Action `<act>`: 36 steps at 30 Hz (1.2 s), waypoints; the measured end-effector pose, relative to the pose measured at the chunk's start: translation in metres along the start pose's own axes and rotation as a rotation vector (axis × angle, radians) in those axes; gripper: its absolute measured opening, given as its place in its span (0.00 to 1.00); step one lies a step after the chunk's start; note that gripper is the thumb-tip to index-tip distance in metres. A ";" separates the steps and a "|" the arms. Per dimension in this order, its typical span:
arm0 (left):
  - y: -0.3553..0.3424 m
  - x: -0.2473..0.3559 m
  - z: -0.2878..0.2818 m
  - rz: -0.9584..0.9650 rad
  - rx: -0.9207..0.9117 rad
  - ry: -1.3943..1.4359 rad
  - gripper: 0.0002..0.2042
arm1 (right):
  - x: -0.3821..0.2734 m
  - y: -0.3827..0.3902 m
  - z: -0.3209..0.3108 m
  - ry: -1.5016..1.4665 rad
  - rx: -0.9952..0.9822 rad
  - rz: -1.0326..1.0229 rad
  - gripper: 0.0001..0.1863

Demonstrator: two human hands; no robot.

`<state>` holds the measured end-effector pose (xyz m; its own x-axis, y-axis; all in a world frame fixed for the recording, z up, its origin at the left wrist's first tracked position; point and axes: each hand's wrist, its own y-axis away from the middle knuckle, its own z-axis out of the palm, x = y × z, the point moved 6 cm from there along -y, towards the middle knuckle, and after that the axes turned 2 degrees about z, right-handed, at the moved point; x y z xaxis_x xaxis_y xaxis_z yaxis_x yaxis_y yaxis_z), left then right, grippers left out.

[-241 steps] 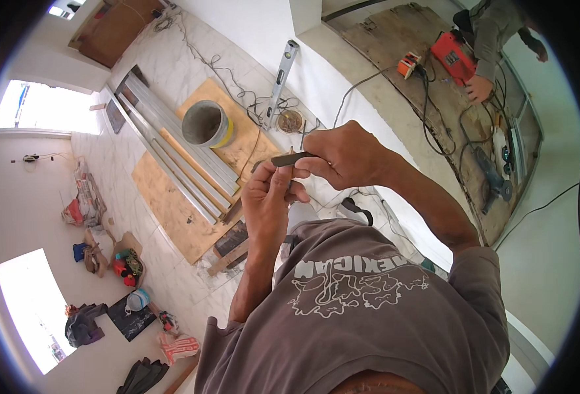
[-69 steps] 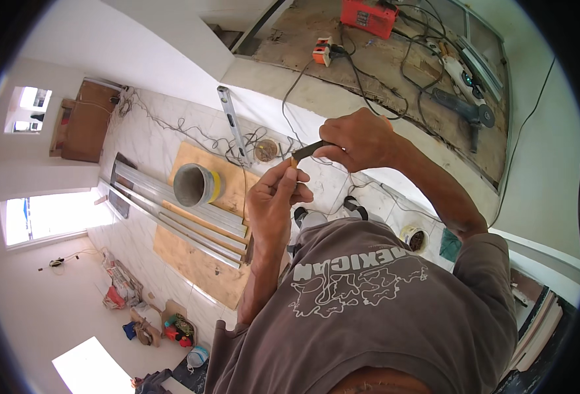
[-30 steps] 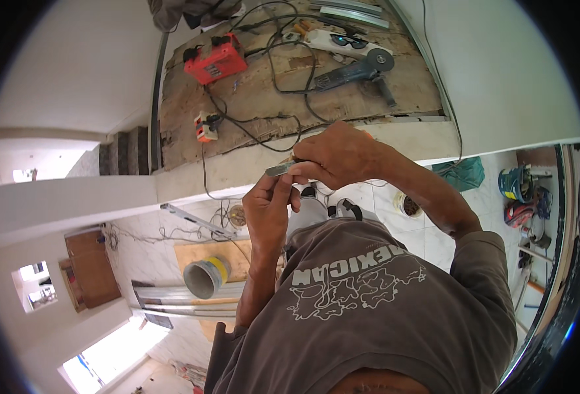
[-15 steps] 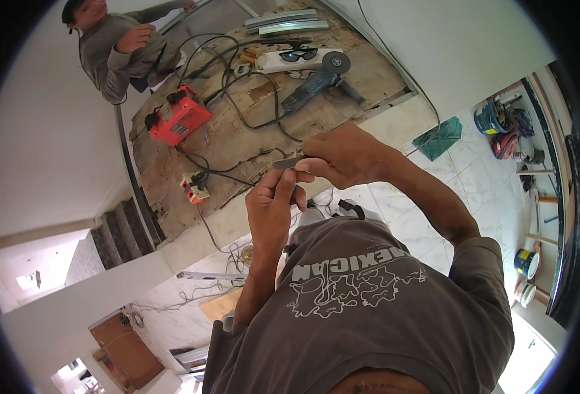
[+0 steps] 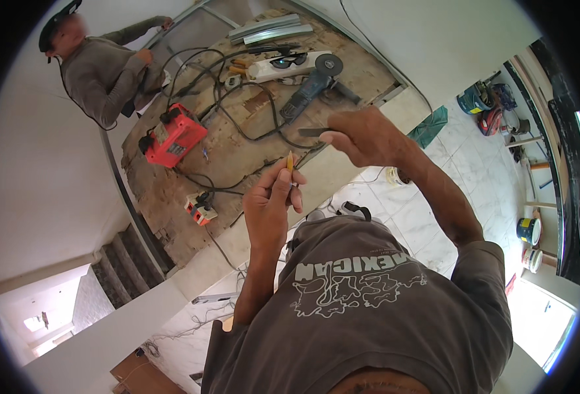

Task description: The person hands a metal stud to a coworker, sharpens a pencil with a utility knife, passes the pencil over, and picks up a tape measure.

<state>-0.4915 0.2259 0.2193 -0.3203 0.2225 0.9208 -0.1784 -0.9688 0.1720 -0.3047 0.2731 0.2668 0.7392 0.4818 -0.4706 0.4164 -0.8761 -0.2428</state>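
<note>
Left hand (image 5: 270, 203) pinches a yellow pencil (image 5: 290, 161); right hand (image 5: 362, 136) grips a dark flat blade (image 5: 315, 132).

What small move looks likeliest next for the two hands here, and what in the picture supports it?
Probably bringing the hands together again so blade meets tip. The left hand holds a pencil upright, tip up; the right hand holds a dark flat blade pointing left. The two are apart, the blade up and to the right of the pencil tip, touching nothing.
</note>
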 end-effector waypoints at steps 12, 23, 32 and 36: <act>-0.020 -0.003 -0.021 0.007 -0.128 -0.095 0.11 | -0.044 -0.012 0.035 -0.080 -0.113 -0.015 0.18; -0.012 0.006 -0.028 -0.016 -0.179 -0.030 0.13 | -0.018 -0.006 0.010 -0.004 0.092 0.036 0.16; -0.022 0.004 -0.028 0.024 -0.162 0.008 0.10 | -0.051 -0.020 0.038 -0.140 -0.050 -0.070 0.17; -0.023 0.004 -0.030 0.036 -0.144 -0.003 0.11 | -0.042 -0.024 0.038 -0.043 -0.057 -0.112 0.16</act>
<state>-0.5170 0.2526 0.2083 -0.3263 0.1871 0.9266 -0.2988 -0.9504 0.0867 -0.3663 0.2732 0.2604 0.6635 0.5742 -0.4796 0.5255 -0.8140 -0.2476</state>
